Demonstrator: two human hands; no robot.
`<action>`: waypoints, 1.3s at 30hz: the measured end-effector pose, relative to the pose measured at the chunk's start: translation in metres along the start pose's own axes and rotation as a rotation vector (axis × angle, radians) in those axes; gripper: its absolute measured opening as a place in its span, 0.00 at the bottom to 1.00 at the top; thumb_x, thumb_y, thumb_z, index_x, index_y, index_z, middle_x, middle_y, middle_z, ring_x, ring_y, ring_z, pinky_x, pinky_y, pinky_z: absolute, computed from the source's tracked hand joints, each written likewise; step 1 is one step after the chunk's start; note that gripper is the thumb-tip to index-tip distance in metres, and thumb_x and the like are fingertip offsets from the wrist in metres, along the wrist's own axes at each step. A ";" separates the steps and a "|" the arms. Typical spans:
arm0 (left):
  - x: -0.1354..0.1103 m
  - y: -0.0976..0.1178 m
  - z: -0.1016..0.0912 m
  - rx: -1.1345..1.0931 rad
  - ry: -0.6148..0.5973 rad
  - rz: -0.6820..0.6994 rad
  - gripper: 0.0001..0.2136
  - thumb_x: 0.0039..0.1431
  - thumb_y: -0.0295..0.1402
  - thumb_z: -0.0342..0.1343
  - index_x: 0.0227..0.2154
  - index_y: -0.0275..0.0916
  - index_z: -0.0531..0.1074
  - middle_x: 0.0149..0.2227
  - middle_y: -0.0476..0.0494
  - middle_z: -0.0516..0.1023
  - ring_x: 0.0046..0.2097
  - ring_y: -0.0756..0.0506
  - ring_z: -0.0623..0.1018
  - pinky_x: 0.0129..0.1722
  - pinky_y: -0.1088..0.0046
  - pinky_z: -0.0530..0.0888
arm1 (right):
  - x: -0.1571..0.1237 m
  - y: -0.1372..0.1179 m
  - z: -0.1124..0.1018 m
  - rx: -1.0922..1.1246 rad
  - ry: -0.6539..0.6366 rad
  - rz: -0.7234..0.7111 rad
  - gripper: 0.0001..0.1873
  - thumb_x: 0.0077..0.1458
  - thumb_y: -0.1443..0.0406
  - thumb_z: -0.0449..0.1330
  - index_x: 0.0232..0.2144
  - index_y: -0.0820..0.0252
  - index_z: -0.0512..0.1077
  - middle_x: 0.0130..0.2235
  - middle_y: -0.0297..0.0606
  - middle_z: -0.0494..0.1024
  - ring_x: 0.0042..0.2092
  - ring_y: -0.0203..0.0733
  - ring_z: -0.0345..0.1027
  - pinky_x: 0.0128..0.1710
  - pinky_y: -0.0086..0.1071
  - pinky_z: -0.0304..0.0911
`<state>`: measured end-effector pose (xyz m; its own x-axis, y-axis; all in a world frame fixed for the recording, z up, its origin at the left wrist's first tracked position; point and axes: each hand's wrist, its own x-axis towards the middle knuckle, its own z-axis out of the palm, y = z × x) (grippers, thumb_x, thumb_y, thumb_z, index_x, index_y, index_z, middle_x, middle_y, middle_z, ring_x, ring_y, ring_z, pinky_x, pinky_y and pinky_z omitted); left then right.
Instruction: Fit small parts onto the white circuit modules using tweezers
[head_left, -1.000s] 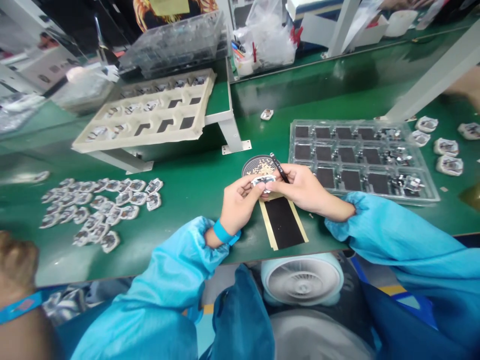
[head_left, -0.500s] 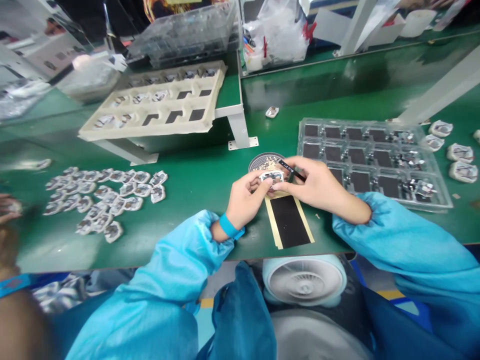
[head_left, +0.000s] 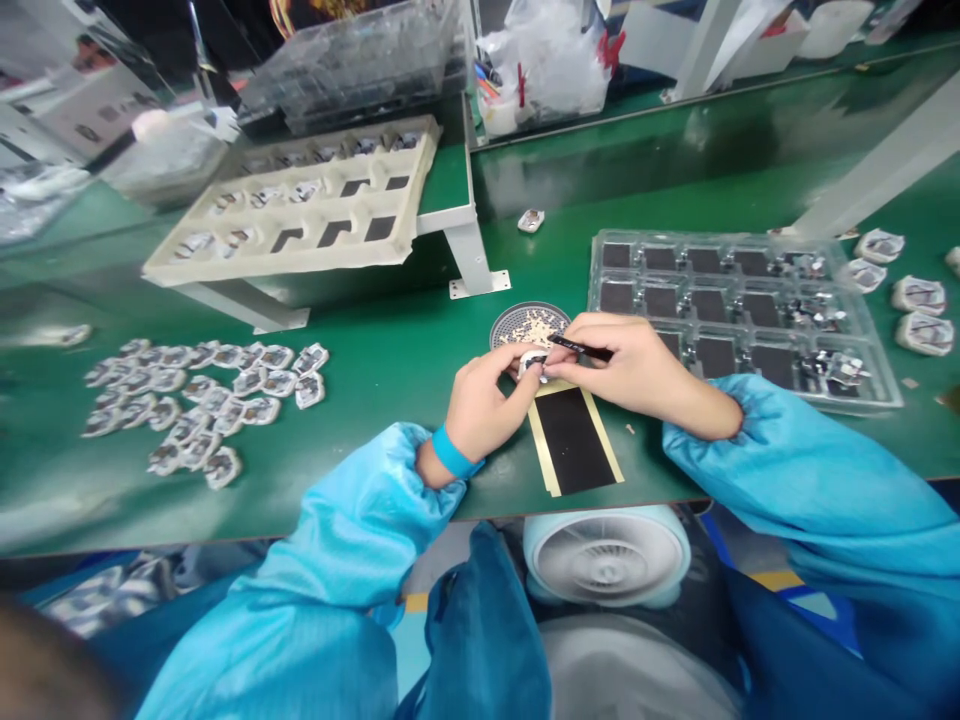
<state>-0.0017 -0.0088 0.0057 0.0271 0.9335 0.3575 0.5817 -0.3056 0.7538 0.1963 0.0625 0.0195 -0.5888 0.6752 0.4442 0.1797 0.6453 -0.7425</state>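
Observation:
My left hand [head_left: 484, 402] is closed around a small silver-white part [head_left: 533, 361], pinching it from the left. My right hand [head_left: 637, 366] presses on the same part from the right and also grips black tweezers [head_left: 581, 347] that lie across its fingers. Both hands hover over the near end of a black pad with tan borders [head_left: 574, 438]. Just behind them sits a round mesh dish [head_left: 523, 322] holding several tiny pale pieces.
A clear tray [head_left: 877, 380] with dark pockets lies to the right, loose parts [head_left: 921, 295] beyond it. A cluster of small parts [head_left: 195, 400] covers the left of the green bench. A beige tray [head_left: 300, 262] sits on a raised stand behind. A white fan [head_left: 606, 553] is below the edge.
My hands have dipped slightly lower over the pad. The tweezers have tilted flatter. The other person's hand at the lower left has left the view.

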 end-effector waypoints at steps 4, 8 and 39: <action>0.000 -0.001 0.000 0.041 0.005 0.013 0.08 0.64 0.32 0.59 0.44 0.43 0.79 0.40 0.47 0.84 0.37 0.46 0.79 0.41 0.68 0.72 | -0.003 0.002 0.006 -0.054 0.064 -0.047 0.05 0.61 0.60 0.66 0.36 0.54 0.81 0.36 0.39 0.80 0.38 0.44 0.73 0.39 0.39 0.69; 0.000 -0.002 -0.002 0.109 0.008 0.039 0.08 0.64 0.33 0.58 0.44 0.43 0.79 0.38 0.48 0.83 0.36 0.46 0.79 0.39 0.69 0.70 | -0.005 0.005 0.007 -0.081 0.057 -0.074 0.07 0.62 0.59 0.65 0.39 0.52 0.81 0.37 0.39 0.80 0.38 0.44 0.74 0.39 0.39 0.69; 0.075 -0.085 -0.066 0.432 0.255 -0.143 0.17 0.69 0.43 0.52 0.31 0.38 0.77 0.32 0.41 0.78 0.37 0.42 0.76 0.44 0.64 0.71 | 0.007 -0.005 -0.038 -0.203 0.287 -0.035 0.19 0.70 0.55 0.54 0.30 0.54 0.79 0.34 0.40 0.77 0.38 0.45 0.70 0.42 0.42 0.65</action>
<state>-0.1032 0.0748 0.0050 -0.2447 0.8682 0.4317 0.8488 -0.0234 0.5282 0.2207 0.0775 0.0453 -0.3573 0.7060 0.6115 0.3339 0.7080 -0.6223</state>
